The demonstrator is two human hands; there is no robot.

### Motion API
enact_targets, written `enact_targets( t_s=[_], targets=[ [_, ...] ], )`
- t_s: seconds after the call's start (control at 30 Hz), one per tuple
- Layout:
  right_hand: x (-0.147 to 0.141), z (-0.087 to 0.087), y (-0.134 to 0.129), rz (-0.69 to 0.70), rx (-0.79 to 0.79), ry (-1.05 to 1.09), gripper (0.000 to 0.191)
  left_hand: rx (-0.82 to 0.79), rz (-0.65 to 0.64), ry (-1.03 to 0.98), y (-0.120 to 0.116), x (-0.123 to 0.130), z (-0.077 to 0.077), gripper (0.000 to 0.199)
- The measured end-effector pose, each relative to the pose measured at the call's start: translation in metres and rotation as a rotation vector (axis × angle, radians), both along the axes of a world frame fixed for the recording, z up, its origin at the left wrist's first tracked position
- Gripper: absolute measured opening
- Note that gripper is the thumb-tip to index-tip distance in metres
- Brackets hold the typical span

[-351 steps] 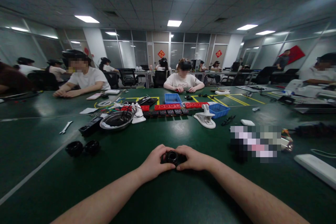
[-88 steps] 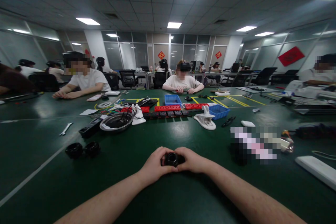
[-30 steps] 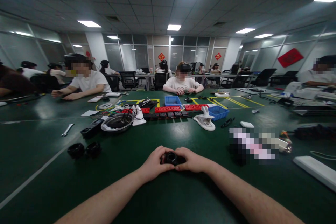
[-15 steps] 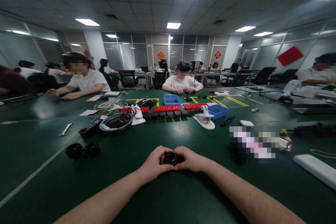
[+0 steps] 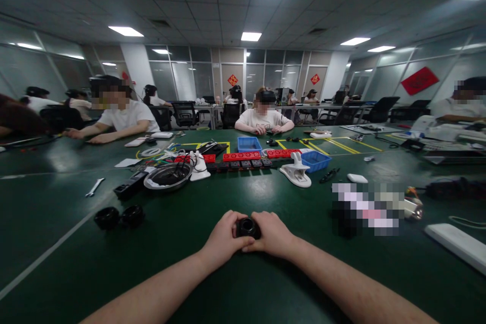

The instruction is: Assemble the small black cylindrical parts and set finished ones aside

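Note:
A round black part [image 5: 248,226] with a hole in its top sits between my two hands, low over the green table. My left hand [image 5: 227,235] wraps its left side, and my right hand [image 5: 270,233] curls round its right side. The thumbs meet at the near side of the part, the left one lying over the right. Its lower portion is hidden by the fingers, and I cannot tell whether it touches the tabletop. To the left stand two shiny black round pieces, one black piece [image 5: 107,217] beside another black piece [image 5: 132,216].
Further off are a wrench [image 5: 94,187], a metal bowl [image 5: 168,186] with dark contents, a white clip stand [image 5: 296,174], red socket strips [image 5: 242,156] and a blue tray [image 5: 316,161]. A white bar [image 5: 457,243] lies at right. A person [image 5: 264,119] sits opposite.
My right hand has shifted slightly left and closed more tightly round the black part. The thumbs, formerly tip to tip, now overlap.

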State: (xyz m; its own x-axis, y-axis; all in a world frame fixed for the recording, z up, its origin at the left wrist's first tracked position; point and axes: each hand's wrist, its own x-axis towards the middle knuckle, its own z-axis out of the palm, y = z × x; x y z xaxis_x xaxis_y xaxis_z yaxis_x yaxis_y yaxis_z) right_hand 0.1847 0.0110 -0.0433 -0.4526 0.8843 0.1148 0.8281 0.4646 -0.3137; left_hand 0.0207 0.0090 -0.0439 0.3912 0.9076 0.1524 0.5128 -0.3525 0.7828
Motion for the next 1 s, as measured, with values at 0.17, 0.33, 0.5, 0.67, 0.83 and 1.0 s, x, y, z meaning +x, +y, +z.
enact_targets(
  t_s=[0.17,0.33,0.5,0.67,0.83,1.0],
  targets=[
    [0.013,0.011,0.004,0.197,-0.135,0.09,0.049,0.005,-0.151,-0.032,0.007,-0.005,-0.003,0.039],
    [0.019,0.013,0.01,0.298,-0.201,0.125,0.028,0.007,-0.167,-0.01,0.007,-0.007,-0.001,0.041],
    [0.019,0.011,0.012,0.297,-0.198,0.144,0.026,0.015,-0.17,0.01,0.006,-0.006,0.001,0.041],
    [0.02,0.01,0.012,0.28,-0.203,0.154,0.028,0.014,-0.175,-0.003,0.006,-0.006,0.002,0.04],
    [0.019,0.01,0.011,0.273,-0.207,0.157,0.026,0.013,-0.172,0.0,0.006,-0.006,0.001,0.04],
    [0.018,0.009,0.011,0.243,-0.19,0.153,0.026,0.01,-0.154,-0.017,0.006,-0.006,-0.001,0.039]
  ],
)
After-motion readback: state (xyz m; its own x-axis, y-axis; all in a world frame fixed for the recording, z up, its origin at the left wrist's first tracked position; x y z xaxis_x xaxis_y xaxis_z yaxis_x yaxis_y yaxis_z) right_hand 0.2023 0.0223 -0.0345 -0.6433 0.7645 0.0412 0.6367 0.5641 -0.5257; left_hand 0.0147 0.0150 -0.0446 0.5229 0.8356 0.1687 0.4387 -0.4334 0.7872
